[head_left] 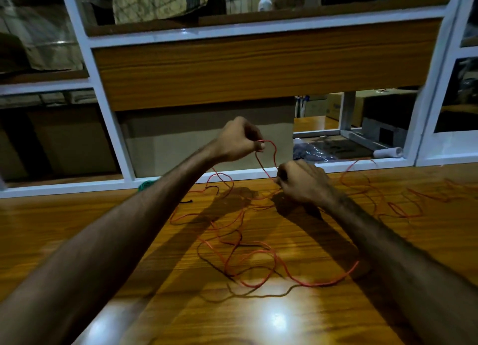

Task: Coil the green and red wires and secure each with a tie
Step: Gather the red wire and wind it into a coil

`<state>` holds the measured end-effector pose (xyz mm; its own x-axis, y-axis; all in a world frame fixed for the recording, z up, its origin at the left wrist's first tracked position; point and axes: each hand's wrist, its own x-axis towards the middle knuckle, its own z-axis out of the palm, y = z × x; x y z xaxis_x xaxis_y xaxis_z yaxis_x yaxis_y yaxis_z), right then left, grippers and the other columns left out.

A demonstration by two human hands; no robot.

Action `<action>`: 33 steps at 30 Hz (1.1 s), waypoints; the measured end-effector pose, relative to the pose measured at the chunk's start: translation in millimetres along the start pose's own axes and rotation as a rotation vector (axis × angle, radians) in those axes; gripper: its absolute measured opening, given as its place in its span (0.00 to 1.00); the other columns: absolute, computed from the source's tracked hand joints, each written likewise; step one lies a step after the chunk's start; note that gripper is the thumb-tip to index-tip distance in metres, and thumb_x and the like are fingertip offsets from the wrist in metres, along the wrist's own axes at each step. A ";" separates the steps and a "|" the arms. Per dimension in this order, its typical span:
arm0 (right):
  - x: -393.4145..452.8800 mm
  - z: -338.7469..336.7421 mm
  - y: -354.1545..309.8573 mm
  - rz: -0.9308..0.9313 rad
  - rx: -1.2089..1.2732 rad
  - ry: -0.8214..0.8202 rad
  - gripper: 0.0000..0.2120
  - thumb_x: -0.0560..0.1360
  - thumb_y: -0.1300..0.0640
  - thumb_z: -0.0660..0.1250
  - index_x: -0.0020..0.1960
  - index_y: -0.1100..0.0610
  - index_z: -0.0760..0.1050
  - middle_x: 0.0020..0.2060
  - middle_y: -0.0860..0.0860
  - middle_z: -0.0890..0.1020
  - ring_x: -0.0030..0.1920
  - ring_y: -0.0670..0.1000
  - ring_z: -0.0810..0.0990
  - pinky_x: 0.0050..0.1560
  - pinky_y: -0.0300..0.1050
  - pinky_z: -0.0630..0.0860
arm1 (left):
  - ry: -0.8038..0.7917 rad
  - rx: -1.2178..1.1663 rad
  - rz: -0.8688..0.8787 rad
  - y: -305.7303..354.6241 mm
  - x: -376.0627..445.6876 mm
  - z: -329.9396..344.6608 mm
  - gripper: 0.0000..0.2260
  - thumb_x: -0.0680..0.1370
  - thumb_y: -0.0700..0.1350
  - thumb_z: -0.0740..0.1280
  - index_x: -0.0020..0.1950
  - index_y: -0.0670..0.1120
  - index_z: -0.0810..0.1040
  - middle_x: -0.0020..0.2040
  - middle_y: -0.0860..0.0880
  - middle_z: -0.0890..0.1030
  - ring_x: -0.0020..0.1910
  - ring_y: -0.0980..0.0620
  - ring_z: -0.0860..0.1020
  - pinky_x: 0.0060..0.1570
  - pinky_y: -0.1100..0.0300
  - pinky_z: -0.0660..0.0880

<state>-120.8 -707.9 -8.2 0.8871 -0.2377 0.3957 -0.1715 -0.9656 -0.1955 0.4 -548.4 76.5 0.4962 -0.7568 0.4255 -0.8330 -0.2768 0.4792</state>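
— Left hand point(238, 140)?
— Raised above the glossy wooden tabletop point(258, 319), fingers curled, pinching a loop of the thin red wire point(261, 254) at the fingertips.

— Right hand point(301, 183)?
— Lower, near the tabletop, fisted around the same red wire, just beside the left.

— Between the two?
— A short red arc, rising from the right fist to the left pinch.

— Rest of the red wire?
— Sprawled in loose tangled loops across the tabletop, under both forearms and trailing off to the right.

— Green wire?
— Small bundled green wire point(146, 184) at the far table edge, against the white frame point(103, 184), partly hidden behind the left forearm.

— Anything nearby?
— A short black tie point(186, 201) lying flat, near the green bundle.
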 end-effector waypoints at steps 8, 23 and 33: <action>2.0 5.1 2.1 0.076 -0.048 0.110 0.10 0.78 0.45 0.69 0.54 0.50 0.78 0.47 0.50 0.81 0.47 0.51 0.80 0.48 0.50 0.80 | 0.123 -0.036 0.123 4.4 -29.1 24.9 0.03 0.80 0.36 0.70 0.49 0.39 0.84 0.43 0.45 0.85 0.43 0.51 0.84 0.43 0.55 0.83; -0.5 1.0 -0.3 -0.069 -0.031 0.426 0.05 0.78 0.50 0.71 0.50 0.52 0.80 0.48 0.49 0.82 0.45 0.49 0.79 0.40 0.40 0.67 | 0.013 -0.542 -0.309 -14.4 -15.8 51.6 0.13 0.85 0.53 0.64 0.61 0.46 0.80 0.54 0.42 0.85 0.49 0.44 0.85 0.50 0.52 0.81; 1.1 3.9 6.4 -0.234 0.050 0.397 0.09 0.76 0.53 0.74 0.54 0.53 0.82 0.50 0.49 0.83 0.43 0.47 0.79 0.41 0.40 0.69 | -0.092 -0.637 -0.635 -3.2 15.3 48.2 0.09 0.85 0.40 0.64 0.51 0.37 0.80 0.38 0.43 0.81 0.32 0.52 0.78 0.33 0.61 0.78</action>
<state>-119.3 -713.9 -12.5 0.6649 -0.0451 0.7456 0.0439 -0.9941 -0.0993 -1.1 -587.6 44.4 0.7719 -0.6254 -0.1141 -0.1020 -0.2990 0.9488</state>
